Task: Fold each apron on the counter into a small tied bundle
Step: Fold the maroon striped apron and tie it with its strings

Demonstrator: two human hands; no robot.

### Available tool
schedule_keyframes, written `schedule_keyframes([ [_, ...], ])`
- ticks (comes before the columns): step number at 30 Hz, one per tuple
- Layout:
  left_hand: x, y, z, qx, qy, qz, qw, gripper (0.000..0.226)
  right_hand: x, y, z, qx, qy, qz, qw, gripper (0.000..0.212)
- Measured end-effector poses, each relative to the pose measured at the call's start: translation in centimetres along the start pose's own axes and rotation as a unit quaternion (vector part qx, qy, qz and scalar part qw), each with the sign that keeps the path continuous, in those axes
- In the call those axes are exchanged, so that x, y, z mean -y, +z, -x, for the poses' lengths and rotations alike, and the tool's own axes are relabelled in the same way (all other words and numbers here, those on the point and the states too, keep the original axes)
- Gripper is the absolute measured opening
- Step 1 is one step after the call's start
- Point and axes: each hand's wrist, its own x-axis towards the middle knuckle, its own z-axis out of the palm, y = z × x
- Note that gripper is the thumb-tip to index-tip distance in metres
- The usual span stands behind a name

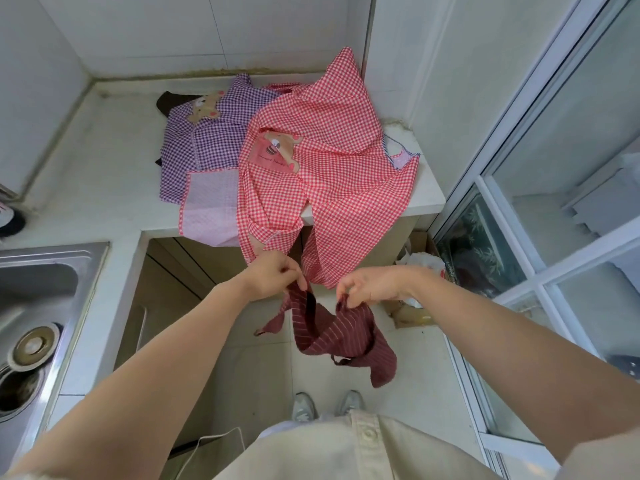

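Note:
A dark red striped apron (341, 337) hangs in the air over the floor, below the counter's front edge. My left hand (273, 276) pinches one upper corner of it and my right hand (372, 284) pinches the other, so the cloth sags between them with a strap loop dangling. On the white counter (104, 174) lies a red gingham apron (322, 161) with a cartoon patch, spread out and draping over the front edge. A purple gingham apron (204, 140) with a bear patch lies to its left, partly under it.
A steel sink (38, 306) with a drain sits at the left. Glass sliding doors (554, 202) stand at the right. A cardboard box and a plastic bag (422, 265) sit on the floor by the cabinet. My shoes are on the tiled floor below.

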Motion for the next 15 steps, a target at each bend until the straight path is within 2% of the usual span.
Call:
schedule_keyframes([
  [2,-0.7,0.3,-0.2,-0.002,0.002,-0.003,1.000,0.031,0.2,-0.3,-0.2,-0.073,-0.054,-0.038,0.995,0.017],
  [6,-2.2,0.8,-0.9,0.017,0.026,0.024,0.999,0.013,0.7,-0.3,-0.7,-0.132,-0.127,-0.101,0.978,0.015],
  [8,-2.6,0.9,-1.2,0.004,0.051,0.008,0.999,0.018,0.7,-0.2,-1.3,-0.177,-0.146,-0.113,0.967,0.015],
  [10,-2.8,0.9,-1.2,-0.012,0.066,0.045,0.997,0.025,0.6,-0.2,-1.6,-0.207,-0.151,-0.128,0.958,0.017],
  [15,-3.2,1.2,-1.3,-0.029,0.042,0.108,0.993,0.037,0.8,-0.4,-1.5,-0.201,-0.136,-0.123,0.962,0.036],
])
